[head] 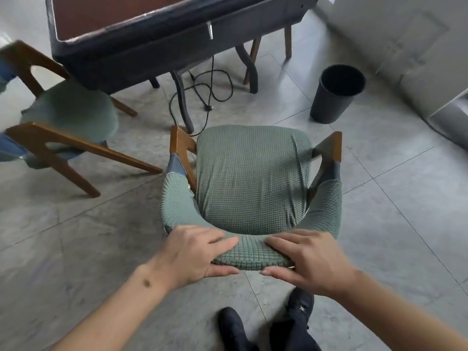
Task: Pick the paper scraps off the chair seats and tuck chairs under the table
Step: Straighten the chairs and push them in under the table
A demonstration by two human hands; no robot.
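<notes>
One green chair (253,178) sits out on the floor (76,236), facing the counter (157,34). Two hands on its backrest: left hand (192,252) and right hand (311,259) both grip the top, fingers over, thumbs under. A second chair (68,117) stands left, one bin (334,93) right, one cable (202,92) under the counter.

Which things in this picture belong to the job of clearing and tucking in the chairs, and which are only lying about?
Belong to the job:
- near chair, its backrest gripped by left hand and right hand; no scraps visible on its seat
- second chair, partly under the table
- table

Just lying about:
- black bin, possibly useful for scraps
- power cable on the floor
</notes>
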